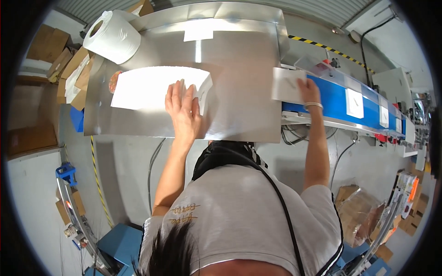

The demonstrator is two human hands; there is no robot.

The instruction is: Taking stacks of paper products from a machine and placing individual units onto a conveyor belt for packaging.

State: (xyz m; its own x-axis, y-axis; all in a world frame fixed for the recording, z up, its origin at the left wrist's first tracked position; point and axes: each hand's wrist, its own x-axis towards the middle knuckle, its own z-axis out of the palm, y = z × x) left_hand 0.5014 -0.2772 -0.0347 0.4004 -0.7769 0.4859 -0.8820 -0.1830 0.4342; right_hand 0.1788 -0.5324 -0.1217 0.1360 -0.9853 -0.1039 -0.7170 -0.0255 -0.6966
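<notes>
A long row of white paper pieces [142, 87], packed close together, lies on the metal table. My left hand [184, 108] rests on the row's right end, its fingers stretched out and slightly apart. At the table's right edge, my right hand [309, 91] has its fingers closed on the right side of a white paper piece [287, 86], at the near end of the blue conveyor belt [334, 99]. The fingertips are partly blurred. Farther along the belt lie several white paper pieces, the closest being a white square with a small dark mark [354, 103].
Behind the row stands a large white roll [115, 39]. A round reddish patterned object [114, 82] sits at its left end. The metal table [244, 92] has a raised back wall. Clear guards [343, 79] run along the belt. Cardboard boxes [76, 76] stand at the left.
</notes>
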